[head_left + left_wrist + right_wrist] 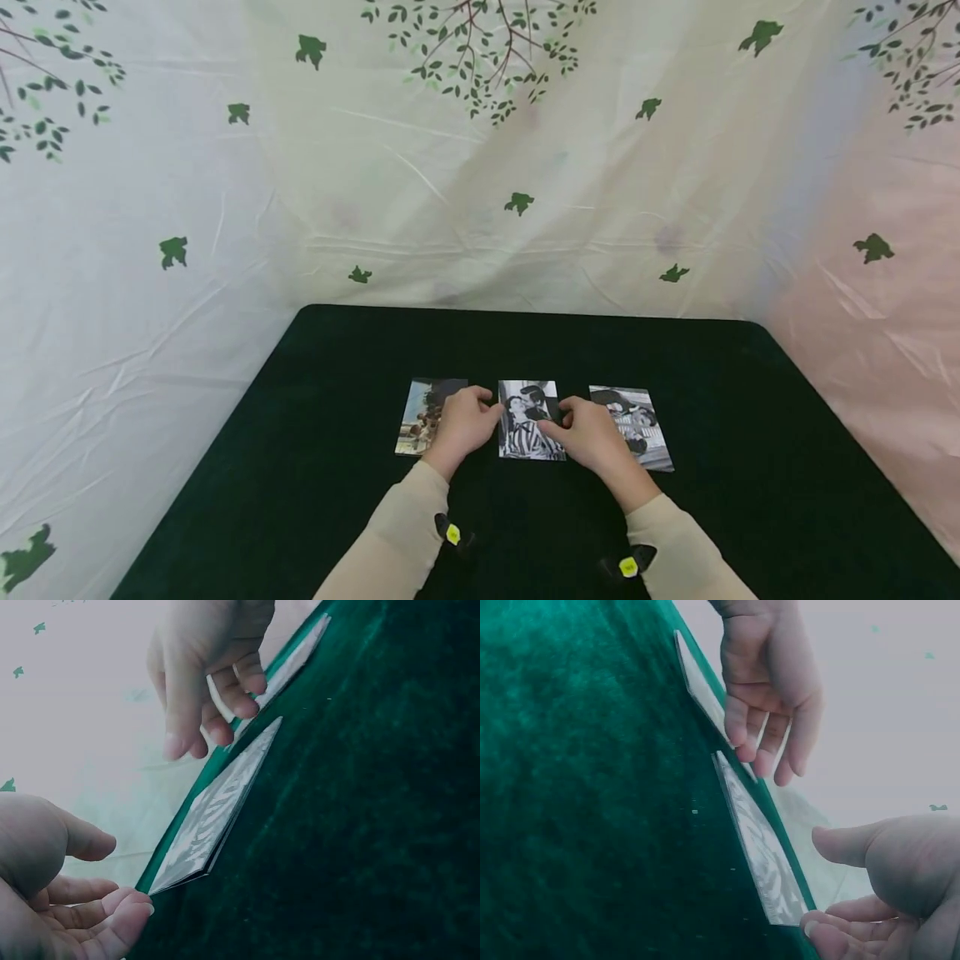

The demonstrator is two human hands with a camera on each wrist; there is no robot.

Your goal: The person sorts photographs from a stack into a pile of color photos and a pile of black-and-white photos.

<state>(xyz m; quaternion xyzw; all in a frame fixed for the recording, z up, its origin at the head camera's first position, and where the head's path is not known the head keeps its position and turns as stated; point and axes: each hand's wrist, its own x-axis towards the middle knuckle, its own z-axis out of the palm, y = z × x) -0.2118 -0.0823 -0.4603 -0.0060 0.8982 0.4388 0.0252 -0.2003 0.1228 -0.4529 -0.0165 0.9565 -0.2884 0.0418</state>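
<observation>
Three photo prints lie in a row on the dark green tabletop. The middle print [525, 437], black and white with a striped pattern in its lower part, has a hand on either side. My left hand [463, 427] is at its left edge, fingertips right by the border and thumb raised apart from them. At the opposite edge, my right hand [596, 437] has its fingertips at the border and its thumb over the picture in the head view. In the left wrist view the middle print [214, 817] looks like a thin stack with slightly uneven edges.
A colour print [414, 421] lies to the left, partly behind my left hand. To the right, another black-and-white print [651, 429] is partly covered by my right hand. Behind the green table [525, 342] hangs a pale leaf-patterned curtain [435, 200].
</observation>
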